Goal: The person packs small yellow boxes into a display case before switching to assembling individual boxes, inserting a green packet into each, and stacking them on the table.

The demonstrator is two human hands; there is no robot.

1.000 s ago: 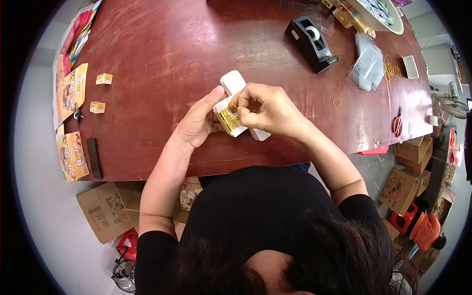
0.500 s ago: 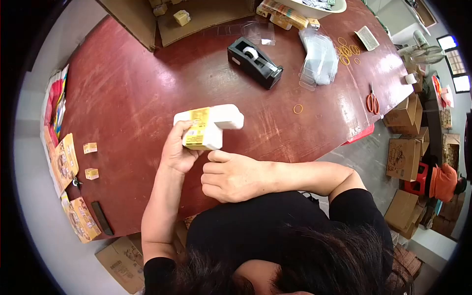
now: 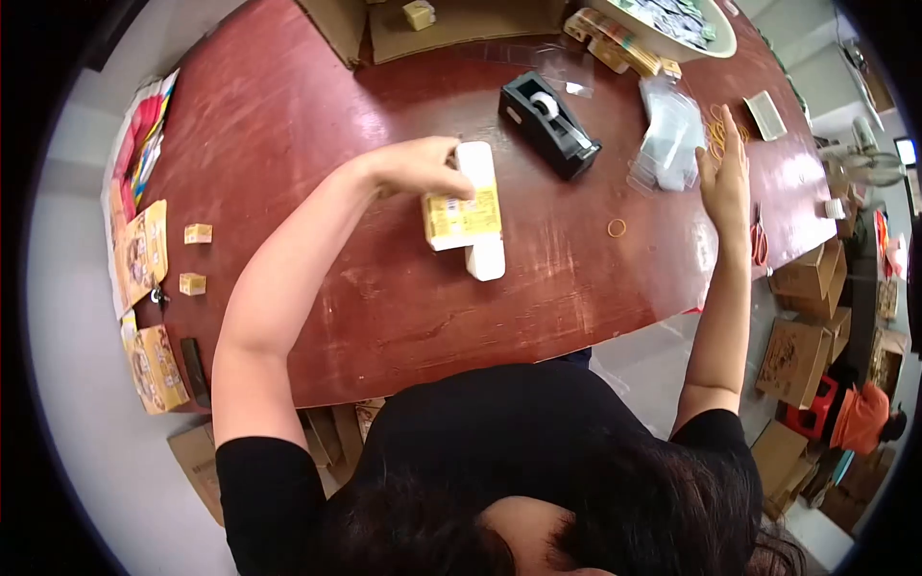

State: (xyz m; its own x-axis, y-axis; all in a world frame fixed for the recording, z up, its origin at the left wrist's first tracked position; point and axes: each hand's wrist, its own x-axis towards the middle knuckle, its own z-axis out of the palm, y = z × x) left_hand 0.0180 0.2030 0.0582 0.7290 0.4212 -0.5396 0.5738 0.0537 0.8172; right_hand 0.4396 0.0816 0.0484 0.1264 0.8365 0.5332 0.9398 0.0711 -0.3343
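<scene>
My left hand [image 3: 420,167] is closed on the upper end of a yellow and white carton [image 3: 465,223], whose white flaps stick out at both ends. The carton is over the middle of the red table. My right hand [image 3: 727,180] reaches out to the right with its fingers stretched and apart, and nothing shows in it. It partly covers a pile of yellow rubber bands [image 3: 716,135]. Just left of that hand lies a stack of clear plastic sleeves [image 3: 668,134].
A black tape dispenser [image 3: 548,125] stands beyond the carton. One loose rubber band [image 3: 617,228] lies on the red table [image 3: 384,326]. Scissors [image 3: 760,240] are near the right edge, and two small boxes [image 3: 198,234] sit at left. An open cardboard box [image 3: 451,34] is at the back.
My right hand has swung from beside the carton out to the rubber bands and opened. The left hand has moved forward and turned the carton, gripping it from above. The camera view has shifted.
</scene>
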